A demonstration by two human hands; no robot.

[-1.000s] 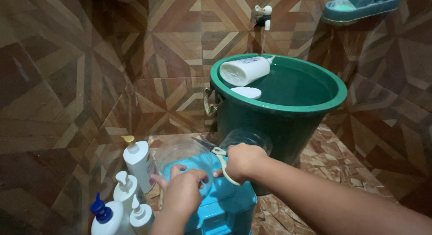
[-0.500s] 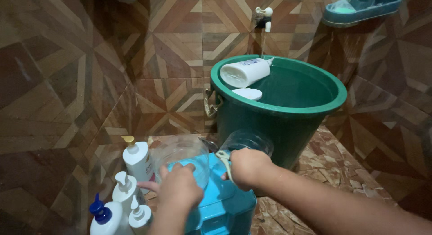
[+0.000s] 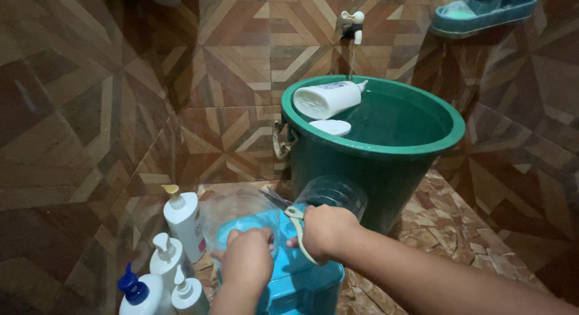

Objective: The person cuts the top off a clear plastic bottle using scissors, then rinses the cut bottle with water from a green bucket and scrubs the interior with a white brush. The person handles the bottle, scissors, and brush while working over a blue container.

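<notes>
Right hand closed around cream-handled metal scissors, blades slightly parted at the cut edge of a clear, thin-walled plastic bottle piece. Left hand grips that piece's near rim, above a glossy blue plastic box.

A home bathroom — tiled walls, wall tap over a green bucket, pump bottles.

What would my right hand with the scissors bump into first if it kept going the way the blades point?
Probably the clear plastic container that the left hand holds: the scissors in the right hand point up-left at it. Depth is unclear.
</notes>
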